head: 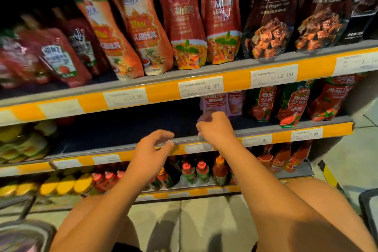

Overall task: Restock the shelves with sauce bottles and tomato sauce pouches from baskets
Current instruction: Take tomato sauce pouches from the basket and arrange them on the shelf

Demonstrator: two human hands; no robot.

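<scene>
My right hand (214, 129) reaches onto the middle shelf (296, 129), fingers curled around a pale pink pouch (212, 102); blur keeps me from telling how firmly I pinch it. A second pink pouch (236, 102) stands just right of it, then three red tomato ketchup pouches (292, 106). My left hand (153, 149) hovers nearer, left of the right, fingers loosely curled, holding nothing. On the shelf below, four red-capped sauce bottles (202, 170) show between my forearms.
</scene>
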